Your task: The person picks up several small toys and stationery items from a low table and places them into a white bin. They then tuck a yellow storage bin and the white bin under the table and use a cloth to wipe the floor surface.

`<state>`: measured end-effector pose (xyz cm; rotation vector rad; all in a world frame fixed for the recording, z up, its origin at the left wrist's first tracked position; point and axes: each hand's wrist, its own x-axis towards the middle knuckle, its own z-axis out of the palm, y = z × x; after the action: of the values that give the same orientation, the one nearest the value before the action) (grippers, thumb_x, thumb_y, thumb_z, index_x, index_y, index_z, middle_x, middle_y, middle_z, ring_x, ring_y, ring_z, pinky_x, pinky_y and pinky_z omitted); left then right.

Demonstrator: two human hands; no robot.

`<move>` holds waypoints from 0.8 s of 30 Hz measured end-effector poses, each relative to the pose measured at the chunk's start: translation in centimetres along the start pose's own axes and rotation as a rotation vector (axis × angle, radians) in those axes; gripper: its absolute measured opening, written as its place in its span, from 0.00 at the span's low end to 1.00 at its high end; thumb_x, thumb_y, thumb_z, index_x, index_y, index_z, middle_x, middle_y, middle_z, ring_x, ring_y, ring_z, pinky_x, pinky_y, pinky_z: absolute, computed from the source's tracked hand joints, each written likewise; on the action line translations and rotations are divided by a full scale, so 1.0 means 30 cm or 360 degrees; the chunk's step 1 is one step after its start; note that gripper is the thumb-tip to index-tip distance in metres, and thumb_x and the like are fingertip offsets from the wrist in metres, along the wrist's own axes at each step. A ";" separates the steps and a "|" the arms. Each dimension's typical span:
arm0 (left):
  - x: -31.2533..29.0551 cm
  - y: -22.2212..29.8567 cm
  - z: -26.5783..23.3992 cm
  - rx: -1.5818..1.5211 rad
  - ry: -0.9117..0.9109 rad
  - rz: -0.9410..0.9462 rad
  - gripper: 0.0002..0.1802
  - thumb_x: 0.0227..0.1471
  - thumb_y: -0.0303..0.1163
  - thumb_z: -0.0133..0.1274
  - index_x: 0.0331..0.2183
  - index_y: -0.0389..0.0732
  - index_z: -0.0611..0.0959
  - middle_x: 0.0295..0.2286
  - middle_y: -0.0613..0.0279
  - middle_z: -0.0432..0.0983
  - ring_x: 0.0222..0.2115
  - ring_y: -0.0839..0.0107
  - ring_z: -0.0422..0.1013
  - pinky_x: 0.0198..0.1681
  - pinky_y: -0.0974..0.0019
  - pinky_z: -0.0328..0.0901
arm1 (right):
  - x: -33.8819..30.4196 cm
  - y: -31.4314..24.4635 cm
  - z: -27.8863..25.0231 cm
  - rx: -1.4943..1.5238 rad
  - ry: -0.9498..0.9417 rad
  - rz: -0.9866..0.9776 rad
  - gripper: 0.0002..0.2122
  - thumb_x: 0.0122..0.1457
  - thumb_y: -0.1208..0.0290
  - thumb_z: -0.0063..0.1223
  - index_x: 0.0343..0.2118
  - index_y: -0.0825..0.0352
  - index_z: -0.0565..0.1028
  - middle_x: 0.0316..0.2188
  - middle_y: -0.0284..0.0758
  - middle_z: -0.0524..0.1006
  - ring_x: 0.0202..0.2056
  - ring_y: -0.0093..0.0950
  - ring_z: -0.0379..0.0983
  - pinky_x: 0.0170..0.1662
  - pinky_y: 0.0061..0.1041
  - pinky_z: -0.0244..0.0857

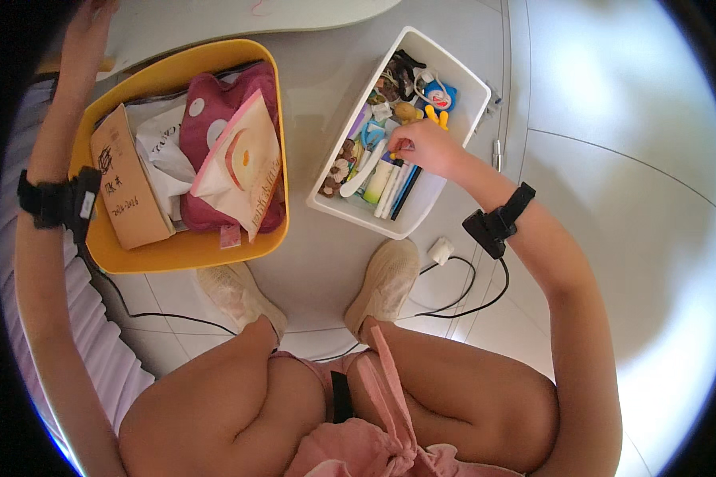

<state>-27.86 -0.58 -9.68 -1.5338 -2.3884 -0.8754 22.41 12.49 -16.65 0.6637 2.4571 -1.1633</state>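
Observation:
My right hand (426, 147) is over the white plastic bin (320, 193), its fingers pinched together at a small yellowish item too small to name. Under and beside it lie several slim pens (388, 191), a white spoon-like stick (361, 175), a yellow-green tube (377, 183) and brown flower-shaped pieces (338, 169). A blue round item with a white cord (440, 97) and a yellow toy-like piece (436, 117) sit beyond the hand. My left hand (91, 28) reaches up to the far left, near the white tabletop's edge. Its fingers are cut off by the picture's rim.
A yellow bin (183, 261) on the left holds a brown cardboard envelope (127, 179), a maroon dotted cushion-like item (203, 107) and a cream pouch (243, 163). A white charger plug (441, 250) with black cable lies on the floor by my shoes (386, 278). A pleated lilac fabric (87, 334) hangs left.

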 end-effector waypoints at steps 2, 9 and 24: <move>-0.062 0.110 -0.028 -0.0723 -0.0046 -0.0071 0.25 0.53 0.46 0.45 0.47 0.38 0.69 0.41 0.58 0.70 0.43 0.70 0.66 0.48 0.69 0.58 | 0.005 0.017 0.010 -0.0025 -0.0027 -0.0009 0.06 0.42 0.75 0.55 0.26 0.66 0.74 0.23 0.37 0.75 0.27 0.34 0.72 0.32 0.29 0.66; -0.237 0.528 -0.071 -0.1032 -0.0645 -0.0041 0.15 0.55 0.28 0.42 0.45 0.36 0.68 0.38 0.60 0.69 0.41 0.72 0.67 0.49 0.70 0.57 | -0.026 -0.017 -0.021 -0.0396 0.0197 -0.0399 0.05 0.45 0.75 0.52 0.27 0.64 0.75 0.30 0.35 0.75 0.34 0.36 0.70 0.38 0.32 0.65; -0.271 0.850 -0.027 -0.1165 -0.1152 0.0212 0.11 0.44 0.20 0.53 0.34 0.33 0.72 0.27 0.64 0.68 0.27 0.82 0.65 0.31 0.78 0.67 | -0.032 -0.438 -0.212 0.1686 0.0292 -0.0048 0.12 0.54 0.67 0.51 0.37 0.71 0.72 0.29 0.34 0.75 0.29 0.20 0.72 0.35 0.18 0.67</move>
<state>-1.98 0.28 -2.83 -2.6261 -2.4613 -1.4678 15.39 9.97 -4.06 1.0092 1.8033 -2.5047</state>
